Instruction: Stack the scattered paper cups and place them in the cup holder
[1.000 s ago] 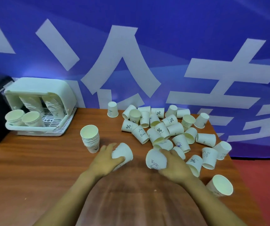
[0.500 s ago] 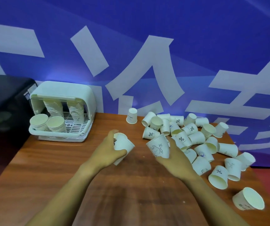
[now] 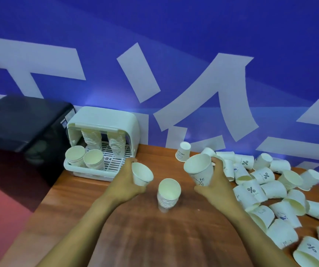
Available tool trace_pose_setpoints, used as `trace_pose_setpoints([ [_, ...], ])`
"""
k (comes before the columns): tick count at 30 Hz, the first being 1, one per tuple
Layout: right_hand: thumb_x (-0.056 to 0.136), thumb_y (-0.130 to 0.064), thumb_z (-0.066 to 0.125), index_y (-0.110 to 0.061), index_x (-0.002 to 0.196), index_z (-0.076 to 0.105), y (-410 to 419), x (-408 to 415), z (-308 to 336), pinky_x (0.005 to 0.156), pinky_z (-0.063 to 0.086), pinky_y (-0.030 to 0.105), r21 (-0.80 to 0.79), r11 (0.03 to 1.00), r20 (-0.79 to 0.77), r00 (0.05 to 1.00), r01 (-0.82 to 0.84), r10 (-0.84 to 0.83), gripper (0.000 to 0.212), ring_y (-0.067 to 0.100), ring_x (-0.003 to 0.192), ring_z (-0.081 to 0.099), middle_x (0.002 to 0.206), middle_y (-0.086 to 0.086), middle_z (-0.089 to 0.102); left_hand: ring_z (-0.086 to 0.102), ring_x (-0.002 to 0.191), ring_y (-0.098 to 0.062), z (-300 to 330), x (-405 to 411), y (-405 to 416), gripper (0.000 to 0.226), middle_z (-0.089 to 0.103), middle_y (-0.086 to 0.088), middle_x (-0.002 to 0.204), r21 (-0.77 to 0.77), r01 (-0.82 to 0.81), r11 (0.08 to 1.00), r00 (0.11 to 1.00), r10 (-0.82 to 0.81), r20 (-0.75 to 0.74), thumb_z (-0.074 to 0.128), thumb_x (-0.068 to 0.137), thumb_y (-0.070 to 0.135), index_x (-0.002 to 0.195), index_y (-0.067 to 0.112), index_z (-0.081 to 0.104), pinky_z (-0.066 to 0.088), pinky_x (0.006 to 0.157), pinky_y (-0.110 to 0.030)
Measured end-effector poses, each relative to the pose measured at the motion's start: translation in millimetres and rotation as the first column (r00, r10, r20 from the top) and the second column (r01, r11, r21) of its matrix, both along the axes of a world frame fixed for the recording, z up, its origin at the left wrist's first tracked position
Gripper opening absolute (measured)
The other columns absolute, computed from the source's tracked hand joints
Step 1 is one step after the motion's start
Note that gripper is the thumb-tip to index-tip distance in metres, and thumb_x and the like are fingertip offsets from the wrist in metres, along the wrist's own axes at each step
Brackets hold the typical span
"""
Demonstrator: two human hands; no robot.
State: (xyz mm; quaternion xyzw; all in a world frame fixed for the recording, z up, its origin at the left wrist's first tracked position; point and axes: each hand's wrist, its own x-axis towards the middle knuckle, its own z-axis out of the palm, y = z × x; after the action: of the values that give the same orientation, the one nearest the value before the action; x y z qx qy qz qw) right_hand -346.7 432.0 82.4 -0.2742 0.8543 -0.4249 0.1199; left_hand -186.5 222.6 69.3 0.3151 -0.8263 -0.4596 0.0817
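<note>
Left hand grips a plain paper cup, fingers curled round it, mouth tilted up and right. Right hand grips a "Hi" cup, mouth tilted toward the left. Both cups are held above the wooden table. Between the hands a stack of cups stands upright on the table. Right side: scattered cups, mostly lying on their sides; one inverted cup stands at the far edge. Far left: white cup holder with four stacks inside. Black box left of the holder. Blue banner behind.
</note>
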Motion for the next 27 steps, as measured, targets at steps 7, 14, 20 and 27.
trace_pose_setpoints([
  [7, 0.064, -0.024, 0.082, -0.028, 0.134, 0.03, -87, 17, 10, 0.083, 0.042, 0.027, -0.006, 0.999, -0.067, 0.997, 0.036, -0.037, 0.087, 0.016, 0.11, 0.046, 0.125, -0.004, 0.044, 0.049, 0.098, -0.02, -1, 10, -87, 0.081, 0.043, -0.002, 0.118, -0.001, 0.019, 1.0, 0.999, -0.019, -0.041, 0.078, 0.066, 0.013, 0.131, 0.023, 0.03, 0.041, 0.073, -0.027],
  [14, 0.07, -0.036, 0.081, -0.027, 0.122, 0.04, -192, 77, -4, 0.081, 0.049, 0.026, -0.059, 0.998, 0.02, 1.0, 0.018, -0.017, 0.066, 0.009, 0.105, 0.054, 0.116, -0.011, 0.053, 0.048, 0.109, -0.023, -4, 50, -190, 0.074, 0.05, 0.001, 0.112, -0.01, 0.045, 0.999, 0.999, -0.045, -0.024, 0.08, 0.062, 0.018, 0.117, 0.032, 0.033, 0.044, 0.087, -0.033],
  [20, 0.063, -0.046, 0.076, -0.032, 0.131, 0.034, -248, 112, -37, 0.091, 0.039, 0.03, 0.146, 0.989, 0.077, 0.996, 0.026, -0.038, 0.081, 0.016, 0.108, 0.043, 0.118, -0.015, 0.05, 0.043, 0.111, -0.022, -11, 81, -255, 0.075, 0.053, 0.005, 0.113, -0.063, 0.008, 0.998, 1.0, -0.007, 0.023, 0.079, 0.058, 0.023, 0.12, 0.031, 0.039, 0.042, 0.087, -0.032],
  [27, 0.062, -0.015, 0.078, -0.034, 0.145, 0.013, -286, 121, -56, 0.087, 0.042, 0.02, 0.072, 0.996, 0.199, 0.979, -0.062, 0.046, 0.106, 0.012, 0.115, 0.049, 0.129, -0.009, 0.046, 0.048, 0.095, -0.02, -13, 84, -284, 0.073, 0.038, -0.002, 0.119, -0.118, -0.014, 0.993, 0.996, 0.025, 0.09, 0.075, 0.063, 0.007, 0.123, 0.022, 0.037, 0.045, 0.077, -0.032],
])
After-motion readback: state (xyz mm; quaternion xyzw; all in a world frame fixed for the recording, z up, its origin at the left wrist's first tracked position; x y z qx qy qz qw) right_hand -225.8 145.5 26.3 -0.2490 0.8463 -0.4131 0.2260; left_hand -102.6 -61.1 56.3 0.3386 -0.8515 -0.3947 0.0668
